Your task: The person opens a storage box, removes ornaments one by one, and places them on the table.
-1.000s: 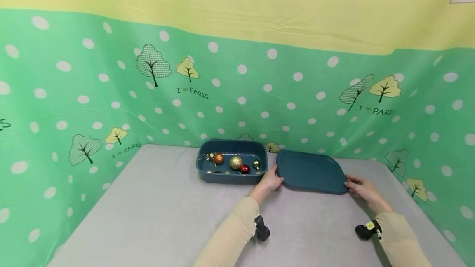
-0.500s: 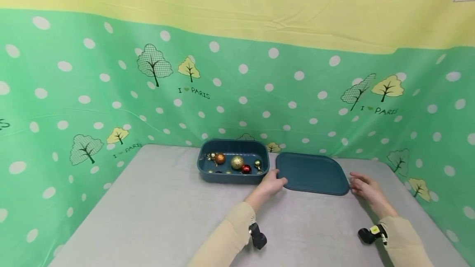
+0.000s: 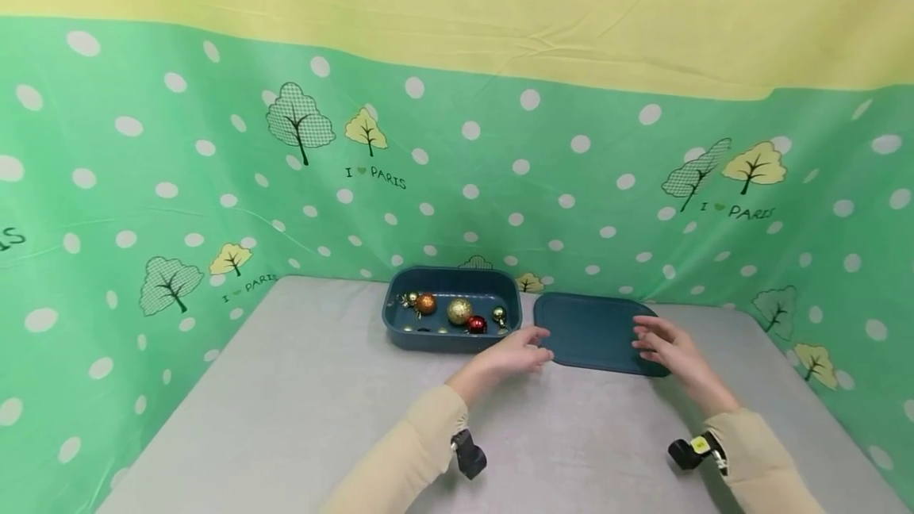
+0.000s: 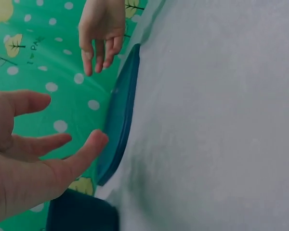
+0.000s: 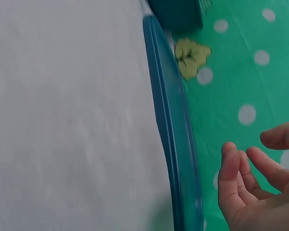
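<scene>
A dark blue lid (image 3: 585,331) lies flat on the table, just right of a matching open box (image 3: 446,343). Inside the box are several baubles: an orange one (image 3: 426,304), a glittery gold one (image 3: 459,311), a red one (image 3: 477,325) and smaller gold ones. My left hand (image 3: 510,354) hovers by the lid's near left corner with relaxed, spread fingers, and holds nothing. Over the lid's right end is my right hand (image 3: 671,349), also holding nothing. The right wrist view shows that hand's fingers (image 5: 229,168) loosely bent, apart from the lid (image 5: 171,115).
The grey cloth-covered table (image 3: 321,403) reaches back to a green and yellow curtain (image 3: 443,173) with white dots and printed trees. Box and lid stand at the table's far edge, close to the curtain. Each wrist wears a small black camera (image 3: 469,454).
Both hands have let go of the lid, which now lies on the table. The left hand has drawn back slightly toward the person; the right moved off its right edge, then inward over it.
</scene>
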{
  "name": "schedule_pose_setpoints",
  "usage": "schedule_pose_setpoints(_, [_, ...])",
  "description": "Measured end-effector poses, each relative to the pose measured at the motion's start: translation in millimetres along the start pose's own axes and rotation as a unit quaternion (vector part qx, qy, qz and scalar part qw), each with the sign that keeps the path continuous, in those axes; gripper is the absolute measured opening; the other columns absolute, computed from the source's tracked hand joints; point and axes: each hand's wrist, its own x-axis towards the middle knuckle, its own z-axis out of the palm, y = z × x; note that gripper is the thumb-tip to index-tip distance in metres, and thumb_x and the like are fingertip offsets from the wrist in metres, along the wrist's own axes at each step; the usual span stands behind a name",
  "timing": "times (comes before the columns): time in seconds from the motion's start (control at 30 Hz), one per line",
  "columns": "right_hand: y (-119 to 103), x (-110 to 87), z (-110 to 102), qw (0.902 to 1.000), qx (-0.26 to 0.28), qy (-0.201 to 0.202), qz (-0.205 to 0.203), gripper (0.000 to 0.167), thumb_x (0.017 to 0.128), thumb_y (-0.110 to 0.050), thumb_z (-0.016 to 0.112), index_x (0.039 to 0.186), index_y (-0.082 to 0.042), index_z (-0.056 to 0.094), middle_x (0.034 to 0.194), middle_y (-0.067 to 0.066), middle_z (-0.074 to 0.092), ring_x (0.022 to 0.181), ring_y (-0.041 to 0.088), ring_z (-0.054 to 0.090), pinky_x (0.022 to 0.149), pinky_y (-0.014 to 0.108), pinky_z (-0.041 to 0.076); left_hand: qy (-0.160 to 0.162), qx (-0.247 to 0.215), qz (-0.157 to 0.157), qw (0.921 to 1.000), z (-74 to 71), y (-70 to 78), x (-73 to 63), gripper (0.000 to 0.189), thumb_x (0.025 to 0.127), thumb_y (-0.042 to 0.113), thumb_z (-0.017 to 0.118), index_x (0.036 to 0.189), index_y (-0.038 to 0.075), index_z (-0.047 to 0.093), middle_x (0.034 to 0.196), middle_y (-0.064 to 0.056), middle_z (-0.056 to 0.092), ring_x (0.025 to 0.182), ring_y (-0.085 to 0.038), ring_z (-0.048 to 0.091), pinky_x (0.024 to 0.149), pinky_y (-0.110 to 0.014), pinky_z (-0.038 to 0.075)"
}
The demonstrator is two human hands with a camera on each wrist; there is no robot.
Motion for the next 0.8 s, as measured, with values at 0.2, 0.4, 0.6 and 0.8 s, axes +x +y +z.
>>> schedule_pose_setpoints(0.2, [-13.2,-1.6,15.1,0.9995,-0.003,-0.027,-0.019,0.044,0.103,-0.011,0.046,0.139,0.013,0.037,0.125,0.035,0.047,0.093,0.013,0.063,0.078,0.028,0.054,-0.031,-0.047,0.018,0.9983,-16.1,2.2,-10.1,0.050,0.095,0.008,0.057,0.142,-0.002,0.042,0.137,-0.026,0.045,0.113,-0.037,0.058,0.091,-0.036,0.051])
schedule_pose_setpoints(0.4, [-20.5,-4.2,29.6,0.9989,0.004,-0.041,-0.021,0.044,0.101,-0.011,0.050,0.138,0.012,0.039,0.123,0.033,0.049,0.093,0.014,0.064,0.077,0.030,0.054,-0.065,-0.050,0.039,0.9958,-37.5,-2.3,-21.1,0.049,0.096,0.008,0.054,0.143,0.001,0.042,0.134,-0.025,0.047,0.117,-0.040,0.054,0.091,-0.034,0.050])
schedule_pose_setpoints(0.6, [-24.1,-2.8,45.5,0.9977,0.014,-0.062,-0.024,0.044,0.100,-0.009,0.051,0.137,0.012,0.040,0.122,0.033,0.050,0.095,0.021,0.065,0.076,0.031,0.054,-0.079,-0.064,0.045,0.9938,-57.4,-15.3,-31.2,0.050,0.098,0.007,0.052,0.145,0.000,0.038,0.135,-0.025,0.048,0.120,-0.041,0.052,0.094,-0.036,0.049])
schedule_pose_setpoints(0.8, [-25.6,-0.8,57.6,0.9967,0.027,-0.074,-0.019,0.044,0.099,-0.008,0.051,0.136,0.012,0.041,0.121,0.033,0.050,0.095,0.024,0.065,0.076,0.030,0.054,-0.088,-0.053,0.061,0.9929,-72.7,-29.8,-41.8,0.049,0.099,0.006,0.050,0.144,-0.005,0.036,0.134,-0.032,0.047,0.118,-0.043,0.053,0.095,-0.041,0.048])
